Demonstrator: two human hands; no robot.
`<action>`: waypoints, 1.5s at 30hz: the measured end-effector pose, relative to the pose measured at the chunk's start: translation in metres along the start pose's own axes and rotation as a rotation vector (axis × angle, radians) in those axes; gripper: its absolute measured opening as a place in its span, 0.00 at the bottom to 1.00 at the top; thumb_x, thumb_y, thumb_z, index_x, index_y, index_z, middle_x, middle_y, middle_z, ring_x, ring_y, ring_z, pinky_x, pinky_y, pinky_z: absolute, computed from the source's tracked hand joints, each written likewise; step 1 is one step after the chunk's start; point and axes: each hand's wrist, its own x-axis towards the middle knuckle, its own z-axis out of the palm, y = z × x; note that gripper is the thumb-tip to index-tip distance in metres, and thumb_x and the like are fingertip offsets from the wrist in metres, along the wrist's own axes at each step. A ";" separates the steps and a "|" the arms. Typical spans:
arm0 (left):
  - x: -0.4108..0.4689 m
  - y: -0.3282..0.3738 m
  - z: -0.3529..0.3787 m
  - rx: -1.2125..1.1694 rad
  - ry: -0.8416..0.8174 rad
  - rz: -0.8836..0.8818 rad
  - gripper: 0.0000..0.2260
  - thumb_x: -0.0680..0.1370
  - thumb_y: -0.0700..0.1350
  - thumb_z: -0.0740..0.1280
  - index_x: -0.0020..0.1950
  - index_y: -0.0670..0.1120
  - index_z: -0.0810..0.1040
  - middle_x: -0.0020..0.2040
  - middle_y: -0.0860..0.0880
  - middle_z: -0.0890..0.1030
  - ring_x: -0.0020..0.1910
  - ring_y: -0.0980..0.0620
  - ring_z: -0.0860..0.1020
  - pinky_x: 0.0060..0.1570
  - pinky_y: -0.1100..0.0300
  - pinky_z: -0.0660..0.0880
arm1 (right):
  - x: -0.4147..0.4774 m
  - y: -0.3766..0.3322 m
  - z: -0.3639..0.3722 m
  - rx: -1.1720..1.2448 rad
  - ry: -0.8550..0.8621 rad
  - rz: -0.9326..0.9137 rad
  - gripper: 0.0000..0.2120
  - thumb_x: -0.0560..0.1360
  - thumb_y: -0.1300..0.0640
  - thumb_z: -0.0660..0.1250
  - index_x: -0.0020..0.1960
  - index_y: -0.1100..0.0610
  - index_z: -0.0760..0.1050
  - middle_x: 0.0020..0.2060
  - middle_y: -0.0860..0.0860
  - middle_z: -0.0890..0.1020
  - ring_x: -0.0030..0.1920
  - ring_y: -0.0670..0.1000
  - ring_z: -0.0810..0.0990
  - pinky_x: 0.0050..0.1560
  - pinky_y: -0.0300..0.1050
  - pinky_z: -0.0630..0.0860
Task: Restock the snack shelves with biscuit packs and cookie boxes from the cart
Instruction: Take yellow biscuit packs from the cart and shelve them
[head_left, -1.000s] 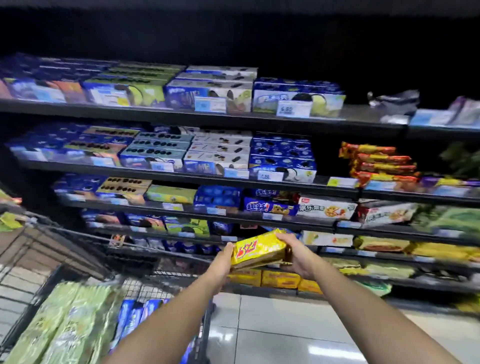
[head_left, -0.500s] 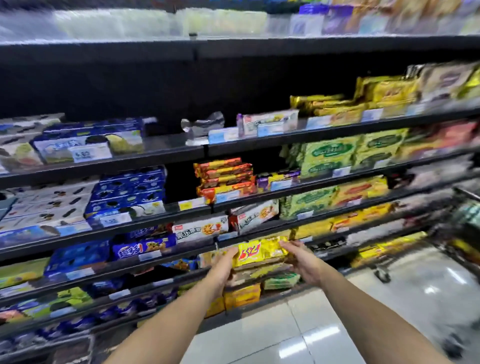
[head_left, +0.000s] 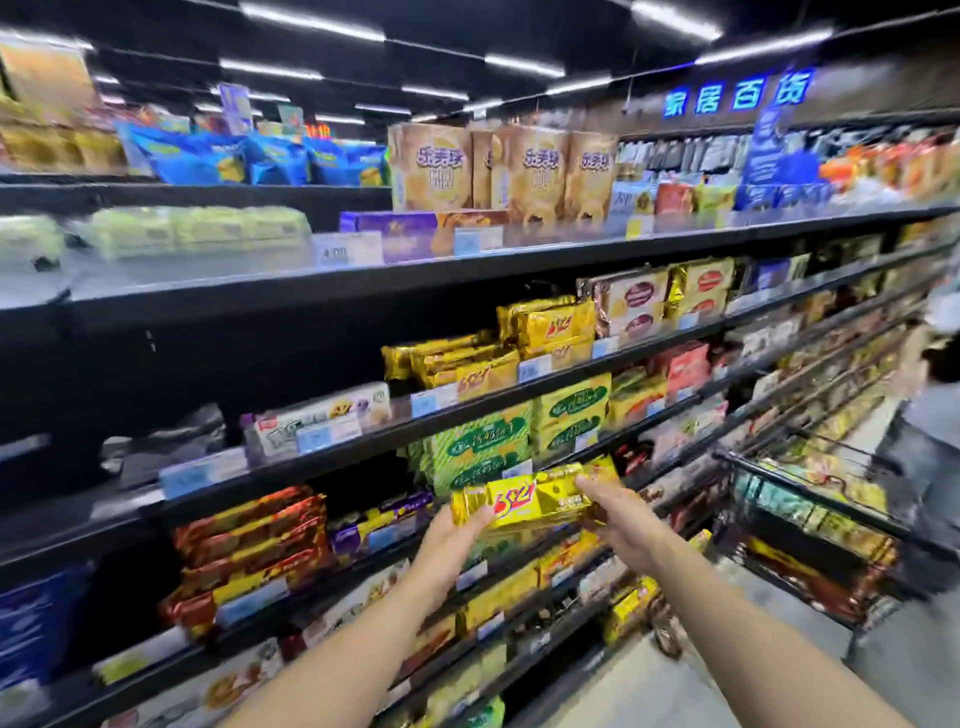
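Note:
I hold a gold-yellow biscuit pack (head_left: 530, 500) with red lettering flat between both hands, in front of the snack shelves at mid height. My left hand (head_left: 451, 535) grips its left end and my right hand (head_left: 621, 517) grips its right end. Matching gold packs (head_left: 545, 327) are stacked two shelves higher, to the upper right, above the green packs (head_left: 478, 447). The black shelf edge (head_left: 363, 447) runs across just behind the held pack.
A black wire cart (head_left: 810, 514) loaded with snack packs stands on the aisle floor to the right. Red-orange packs (head_left: 254, 540) fill the shelf to the left. A dark bare stretch of shelf (head_left: 156, 379) lies at upper left. Tall cookie boxes (head_left: 498, 166) stand on the top shelf.
My view has swung right and upward along the aisle. The pack stays in both hands and now sits in front of the green packs, with another cart showing at right.

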 end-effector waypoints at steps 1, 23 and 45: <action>0.008 0.015 0.005 0.023 -0.009 0.051 0.36 0.66 0.70 0.72 0.66 0.49 0.78 0.64 0.53 0.81 0.66 0.51 0.77 0.72 0.49 0.68 | 0.004 -0.016 -0.005 0.002 0.020 -0.037 0.17 0.78 0.51 0.70 0.62 0.60 0.79 0.58 0.54 0.80 0.54 0.53 0.77 0.54 0.47 0.72; 0.098 0.162 -0.070 0.620 0.497 0.459 0.15 0.75 0.63 0.70 0.43 0.53 0.73 0.39 0.57 0.76 0.47 0.46 0.79 0.41 0.59 0.66 | 0.104 -0.177 0.068 -0.339 -0.236 -0.459 0.33 0.73 0.59 0.76 0.75 0.54 0.68 0.60 0.50 0.82 0.62 0.49 0.79 0.65 0.41 0.70; 0.143 0.177 -0.061 0.946 0.602 0.078 0.43 0.72 0.70 0.64 0.80 0.59 0.46 0.77 0.49 0.67 0.73 0.43 0.70 0.74 0.46 0.64 | 0.157 -0.190 0.098 -1.425 0.002 -0.979 0.15 0.77 0.49 0.64 0.59 0.57 0.75 0.56 0.58 0.77 0.60 0.61 0.73 0.62 0.56 0.70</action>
